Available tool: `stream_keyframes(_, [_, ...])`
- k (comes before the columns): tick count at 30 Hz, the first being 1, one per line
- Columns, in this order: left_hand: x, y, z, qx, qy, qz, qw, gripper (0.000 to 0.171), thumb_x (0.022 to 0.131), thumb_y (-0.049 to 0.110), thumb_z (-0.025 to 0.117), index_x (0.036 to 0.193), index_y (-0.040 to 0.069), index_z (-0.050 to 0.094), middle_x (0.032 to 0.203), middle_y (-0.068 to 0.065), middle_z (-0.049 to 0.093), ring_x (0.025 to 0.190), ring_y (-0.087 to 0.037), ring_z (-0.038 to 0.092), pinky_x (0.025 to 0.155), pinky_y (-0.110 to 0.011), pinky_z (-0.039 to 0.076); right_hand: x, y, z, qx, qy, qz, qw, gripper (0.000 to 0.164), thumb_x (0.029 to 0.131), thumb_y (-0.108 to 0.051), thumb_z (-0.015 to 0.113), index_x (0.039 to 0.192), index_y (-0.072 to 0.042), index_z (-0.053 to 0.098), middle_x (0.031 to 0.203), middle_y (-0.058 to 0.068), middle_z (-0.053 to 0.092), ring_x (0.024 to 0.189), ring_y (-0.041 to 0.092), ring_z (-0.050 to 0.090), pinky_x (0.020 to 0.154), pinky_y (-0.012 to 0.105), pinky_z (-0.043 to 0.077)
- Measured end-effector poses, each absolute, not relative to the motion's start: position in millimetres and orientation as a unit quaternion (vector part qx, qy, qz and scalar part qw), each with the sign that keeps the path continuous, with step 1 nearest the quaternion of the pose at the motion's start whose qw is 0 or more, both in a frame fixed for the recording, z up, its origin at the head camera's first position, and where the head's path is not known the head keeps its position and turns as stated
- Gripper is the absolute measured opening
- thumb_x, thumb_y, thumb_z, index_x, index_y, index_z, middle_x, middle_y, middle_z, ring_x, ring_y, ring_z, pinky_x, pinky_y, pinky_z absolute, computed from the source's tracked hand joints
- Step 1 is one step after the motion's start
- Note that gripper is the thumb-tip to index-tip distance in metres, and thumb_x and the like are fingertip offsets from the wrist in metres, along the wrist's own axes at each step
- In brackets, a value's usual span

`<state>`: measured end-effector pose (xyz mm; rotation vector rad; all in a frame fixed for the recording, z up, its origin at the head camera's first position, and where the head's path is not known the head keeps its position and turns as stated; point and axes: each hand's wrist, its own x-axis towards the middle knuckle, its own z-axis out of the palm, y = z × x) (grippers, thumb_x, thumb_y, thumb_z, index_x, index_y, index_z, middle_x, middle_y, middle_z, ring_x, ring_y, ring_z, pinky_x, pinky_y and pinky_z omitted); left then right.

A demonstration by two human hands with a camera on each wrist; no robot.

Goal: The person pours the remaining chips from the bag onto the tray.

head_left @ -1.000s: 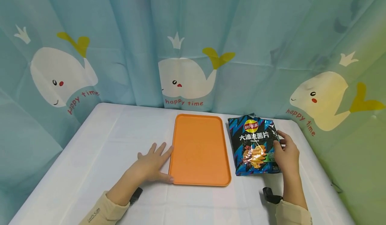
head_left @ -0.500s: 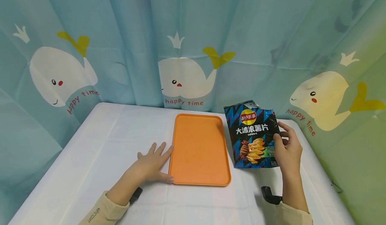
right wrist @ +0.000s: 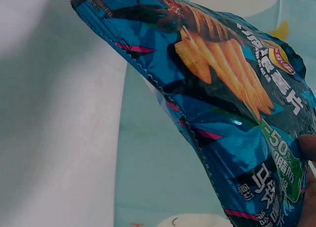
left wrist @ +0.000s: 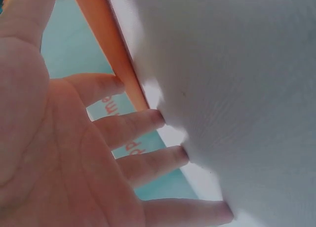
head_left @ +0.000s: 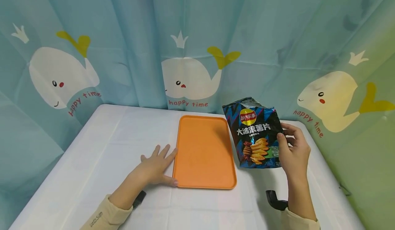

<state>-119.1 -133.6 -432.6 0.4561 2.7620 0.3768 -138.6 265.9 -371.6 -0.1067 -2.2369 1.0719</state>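
My right hand [head_left: 294, 149] pinches the right edge of a blue and black Lay's chip bag [head_left: 254, 137], thumb on the printed front. The bag is tilted above the table, to the right of an orange tray [head_left: 205, 154], and its top end looks torn open. In the right wrist view, the chip bag [right wrist: 222, 84] fills much of the picture, with only a thumb and part of the fingers showing at the right edge. Spread and straight, my left hand [head_left: 157, 166] rests at the tray's left edge. Its fingertips [left wrist: 157, 118] touch the tray's side and the tabletop in the left wrist view.
A white cloth covers the table [head_left: 123, 134]. Behind it hangs a blue-green curtain [head_left: 132, 45] printed with whales. Black wrist straps [head_left: 276, 201] show near both cuffs.
The right hand has lifted the chip bag off the table and tilted it, moving it slightly left toward the tray. The left hand and the tray have stayed in place.
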Motion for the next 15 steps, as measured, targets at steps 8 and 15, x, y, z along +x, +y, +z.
stream_keyframes(8, [-120, -133, -432, 0.153, 0.966, 0.129, 0.162, 0.118, 0.066, 0.069, 0.079, 0.159, 0.018, 0.028, 0.164, -0.019, 0.022, 0.148, -0.052, 0.016, 0.093, -0.088, 0.020, -133, 254, -363, 0.029, -0.839, 0.409, 0.357, 0.031, 0.098, -0.008, 0.063, 0.128, -0.012, 0.066, 0.105, 0.012, 0.069, 0.080, -0.011, 0.058, 0.071, 0.003, 0.045])
stream_keyframes(15, [-122, -131, -436, 0.153, 0.966, 0.131, 0.162, 0.118, 0.066, 0.069, 0.079, 0.159, 0.019, 0.028, 0.164, -0.018, 0.022, 0.148, -0.052, 0.015, 0.093, -0.088, 0.020, -130, 246, -360, 0.120, -0.846, 0.356, 0.378, 0.030, 0.092, 0.000, 0.066, 0.121, -0.008, 0.071, 0.103, 0.014, 0.072, 0.082, -0.011, 0.056, 0.066, 0.003, 0.043])
